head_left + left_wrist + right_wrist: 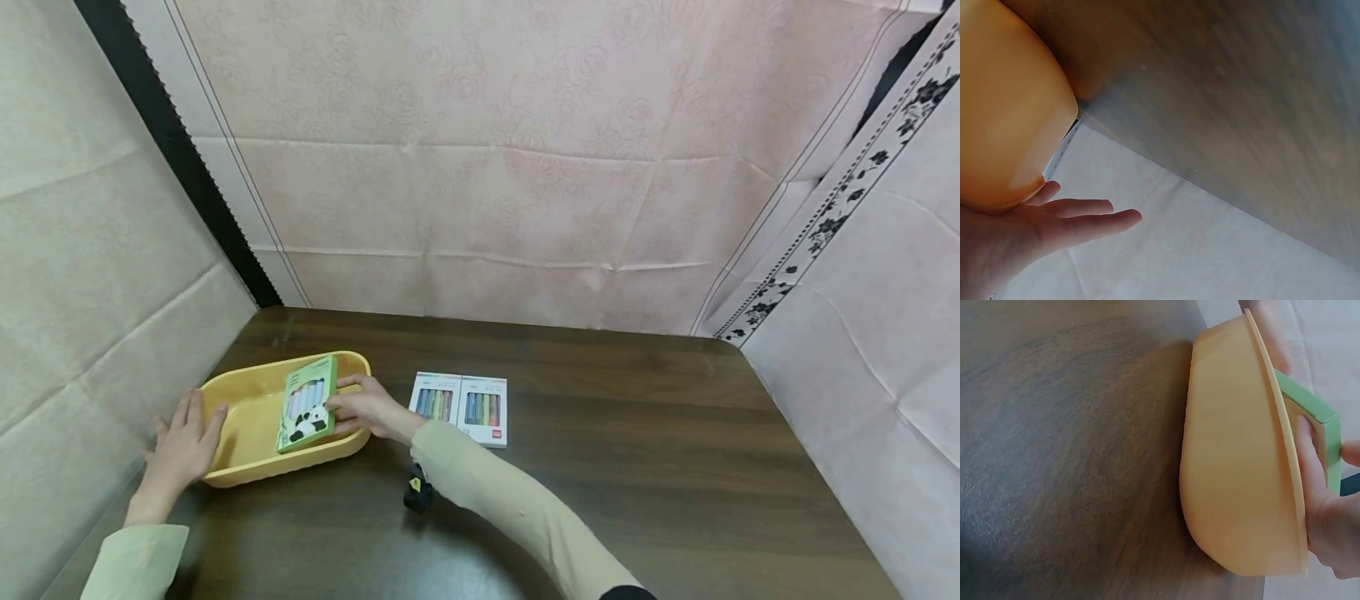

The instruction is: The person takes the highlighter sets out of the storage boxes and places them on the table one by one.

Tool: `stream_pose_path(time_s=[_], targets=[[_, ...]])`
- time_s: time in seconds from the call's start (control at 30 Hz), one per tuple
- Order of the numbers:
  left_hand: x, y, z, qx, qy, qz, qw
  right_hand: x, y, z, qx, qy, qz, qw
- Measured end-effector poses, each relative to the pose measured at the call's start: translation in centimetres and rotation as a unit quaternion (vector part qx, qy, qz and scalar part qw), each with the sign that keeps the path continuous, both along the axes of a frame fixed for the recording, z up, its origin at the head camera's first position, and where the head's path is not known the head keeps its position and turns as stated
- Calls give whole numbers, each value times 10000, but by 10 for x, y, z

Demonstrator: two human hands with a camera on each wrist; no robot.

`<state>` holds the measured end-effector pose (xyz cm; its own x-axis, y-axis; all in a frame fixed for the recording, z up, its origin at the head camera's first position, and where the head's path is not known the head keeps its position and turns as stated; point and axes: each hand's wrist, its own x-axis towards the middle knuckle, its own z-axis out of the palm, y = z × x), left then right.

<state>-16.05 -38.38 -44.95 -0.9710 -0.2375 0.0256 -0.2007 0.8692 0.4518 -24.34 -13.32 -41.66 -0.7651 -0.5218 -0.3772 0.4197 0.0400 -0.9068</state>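
Observation:
A yellow plastic basin stands at the left of the table. My right hand pinches a green box over the basin's right part. The box has a panda picture and shows a row of pastel-coloured sticks; it tilts up toward the right. In the right wrist view, part of the green box sticks up past the rim of the basin, with fingers on both sides. My left hand rests on the basin's left rim, its fingers spread and fairly straight. The left wrist view shows that hand against the basin.
Two white boxes with coloured sticks in their windows lie side by side, right of the basin and beyond the right forearm. The dark wooden table is bordered by pale cloth at the back and sides. A small black object sits at the right wrist.

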Motion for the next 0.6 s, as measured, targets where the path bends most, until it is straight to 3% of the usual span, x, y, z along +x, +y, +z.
stream_pose_path(time_s=[0.6], targets=[[1,1,2,81,5,-12,10000,1,16,5,-370,-89,174,9991]])
